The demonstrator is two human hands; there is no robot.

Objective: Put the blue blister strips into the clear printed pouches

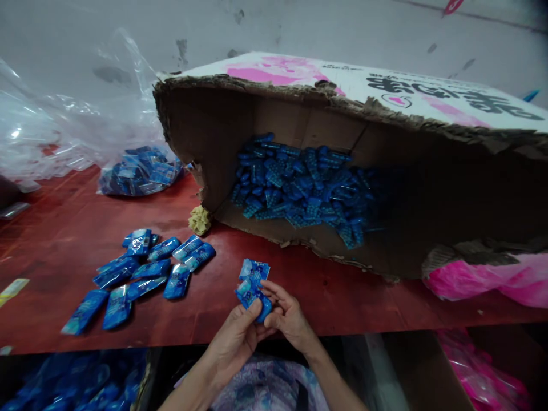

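Both hands meet at the near edge of the red table (351, 302), wrists raised from below the frame. Left hand (234, 341) is curled, thumb pressed on the lower end of a small bunch of blue packets (252, 285). Right hand (289, 315) is closed on the same bunch from the right, fingers laid across its side. How many packets are in the bunch cannot be told; at least two overlap.

Forearms are cut off by the bottom edge. To the left on the table lies a loose group of blue packets (141, 277), about twelve, some overlapping so the count is uncertain. One torn cardboard box (299, 114) lies on its side behind the hands, open mouth facing the camera, with a heap of blue packets (299, 191) inside, too many and too dark to count. One clear plastic bag (141, 171) of packets sits far left. One yellowish crumpled lump (200, 220) rests by the box corner. Pink plastic (488, 279) shows at right.
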